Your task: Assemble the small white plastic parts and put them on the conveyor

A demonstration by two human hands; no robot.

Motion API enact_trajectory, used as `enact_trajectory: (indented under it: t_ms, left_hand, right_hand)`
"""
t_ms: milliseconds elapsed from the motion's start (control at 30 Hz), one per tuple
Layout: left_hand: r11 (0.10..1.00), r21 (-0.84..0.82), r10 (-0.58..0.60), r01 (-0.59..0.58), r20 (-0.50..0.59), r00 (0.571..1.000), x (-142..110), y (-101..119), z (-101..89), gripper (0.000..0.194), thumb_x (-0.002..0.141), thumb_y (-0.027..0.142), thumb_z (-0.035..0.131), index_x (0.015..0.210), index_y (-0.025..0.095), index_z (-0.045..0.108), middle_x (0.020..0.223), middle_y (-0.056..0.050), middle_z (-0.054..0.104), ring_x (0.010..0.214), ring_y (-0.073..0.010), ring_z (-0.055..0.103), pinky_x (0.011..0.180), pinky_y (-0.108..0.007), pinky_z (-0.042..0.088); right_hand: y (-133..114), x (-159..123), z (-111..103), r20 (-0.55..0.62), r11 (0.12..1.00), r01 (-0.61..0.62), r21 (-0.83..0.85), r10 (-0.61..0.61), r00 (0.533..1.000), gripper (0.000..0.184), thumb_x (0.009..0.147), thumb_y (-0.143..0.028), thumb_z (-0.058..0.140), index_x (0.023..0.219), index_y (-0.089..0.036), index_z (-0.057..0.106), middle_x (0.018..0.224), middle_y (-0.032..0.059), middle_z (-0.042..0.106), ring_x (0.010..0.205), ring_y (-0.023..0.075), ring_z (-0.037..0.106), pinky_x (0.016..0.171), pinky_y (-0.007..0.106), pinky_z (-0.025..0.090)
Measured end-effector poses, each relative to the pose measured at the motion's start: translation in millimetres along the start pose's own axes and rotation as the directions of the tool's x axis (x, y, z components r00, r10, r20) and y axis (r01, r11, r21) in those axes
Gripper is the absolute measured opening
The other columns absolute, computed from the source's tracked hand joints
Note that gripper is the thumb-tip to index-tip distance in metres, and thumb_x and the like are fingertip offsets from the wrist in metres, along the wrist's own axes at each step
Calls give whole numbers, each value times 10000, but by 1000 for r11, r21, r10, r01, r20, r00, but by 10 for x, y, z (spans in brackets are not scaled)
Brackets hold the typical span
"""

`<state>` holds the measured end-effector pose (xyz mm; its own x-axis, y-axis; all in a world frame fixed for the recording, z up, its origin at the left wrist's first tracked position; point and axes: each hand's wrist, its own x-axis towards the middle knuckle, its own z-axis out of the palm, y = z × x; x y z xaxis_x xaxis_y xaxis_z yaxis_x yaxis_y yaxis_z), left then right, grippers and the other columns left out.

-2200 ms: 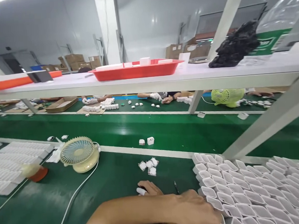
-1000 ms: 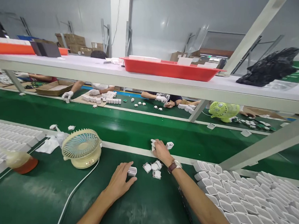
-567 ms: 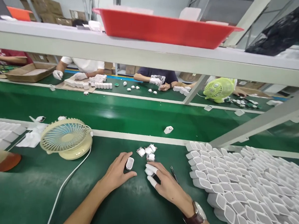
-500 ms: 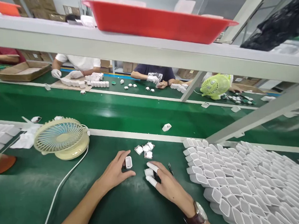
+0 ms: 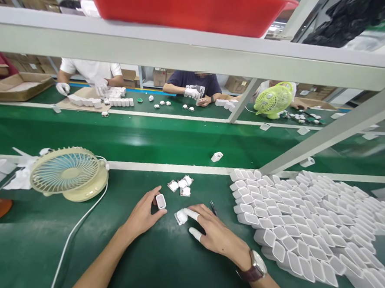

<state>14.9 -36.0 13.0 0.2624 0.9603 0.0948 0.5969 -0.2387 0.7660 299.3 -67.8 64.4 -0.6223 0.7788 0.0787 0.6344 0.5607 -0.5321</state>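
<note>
My left hand (image 5: 140,214) curves around a small white plastic casing (image 5: 161,201), thumb at its near side and fingers at its far side. The casing's open end faces me, with a slot visible inside. My right hand (image 5: 214,231) wears white finger cots on thumb and forefinger, which are spread apart. Its forefinger tip touches the edge of a small white component (image 5: 181,217) lying on the green table. Several similar white components (image 5: 185,191) lie in a cluster beyond both hands. Dark tweezers (image 5: 213,208) rest beside my right hand, partly hidden.
Many white casings (image 5: 291,216) stand packed together at right. A cream fan (image 5: 68,173) with a white cable (image 5: 70,242) is at left. One casing (image 5: 217,156) lies on the green belt (image 5: 140,138). Overhead runs a shelf (image 5: 173,45) with a red tray (image 5: 184,9); co-workers sit opposite.
The white component has shifted slightly left, and my right thumb has come away from it. My left thumb has moved closer to the casing. The whole view has shifted slightly.
</note>
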Motion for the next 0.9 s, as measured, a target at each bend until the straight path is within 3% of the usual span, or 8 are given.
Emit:
enact_trajectory:
  t_ms: [133, 233, 367, 500, 600, 733, 900]
  left_hand:
    - [999, 35, 20, -20, 2, 1000, 8, -4, 8, 665, 929, 355, 657, 1530, 257, 389, 1145, -77, 664, 1045, -274, 674, 918, -442, 581]
    - [999, 33, 38, -38, -12, 999, 11, -13, 16, 649, 926, 332, 666, 1514, 241, 408, 1139, -82, 657, 1046, -272, 678, 939, -451, 585]
    - [993, -3, 114, -115, -71, 991, 14, -17, 28, 496, 939, 269, 654, 1409, 257, 498, 1255, -93, 655, 1149, -274, 662, 996, -453, 573]
    - [975, -36, 212, -219, -136, 968, 24, -13, 21, 415, 983, 241, 617, 1386, 267, 522, 1253, -87, 675, 1141, -254, 675, 986, -434, 588]
    - [951, -5, 301, -308, -195, 933, 35, -21, -2, 427, 1006, 215, 588, 1423, 263, 511, 1303, -107, 661, 1207, -261, 651, 1033, -452, 572]
    - [934, 46, 357, -355, -181, 916, 45, -50, -33, 483, 1014, 170, 561, 1479, 266, 476, 1339, -118, 647, 1255, -268, 621, 1068, -472, 557]
    - [945, 56, 326, -321, -164, 931, 46, -73, -26, 542, 1009, 170, 564, 1522, 259, 413, 1324, -126, 653, 1230, -274, 633, 1040, -476, 579]
  right_hand:
    - [19, 11, 63, 24, 999, 34, 28, -35, 999, 723, 880, 28, 470, 1531, -284, 446, 1573, 71, 506, 1483, 300, 426, 1164, 570, 473]
    - [41, 57, 142, -52, 998, 32, 55, -29, 998, 638, 930, -17, 487, 1511, -280, 465, 1455, 100, 596, 1409, 293, 513, 1140, 555, 499]
    - [44, 165, 181, -168, 986, 45, 160, -18, 986, 523, 975, -104, 519, 1467, -279, 502, 1324, 104, 626, 1204, 242, 651, 1063, 447, 567]
    - [35, 365, 189, -324, 947, 94, 308, 11, 946, 466, 959, -101, 521, 1389, -273, 562, 1292, 110, 595, 1201, 233, 638, 1062, 424, 559]
    - [30, 520, 227, -369, 908, 165, 386, -12, 929, 484, 942, -90, 525, 1387, -274, 569, 1301, 118, 568, 1189, 228, 635, 1014, 402, 584]
    - [32, 608, 320, -402, 927, 205, 314, -65, 913, 506, 969, -111, 538, 1445, -285, 529, 1303, 117, 577, 1160, 221, 647, 1035, 419, 571]
    - [16, 572, 382, -388, 967, 172, 186, -89, 917, 608, 1001, -128, 517, 1571, -288, 377, 1401, 142, 562, 1202, 244, 656, 1076, 449, 554]
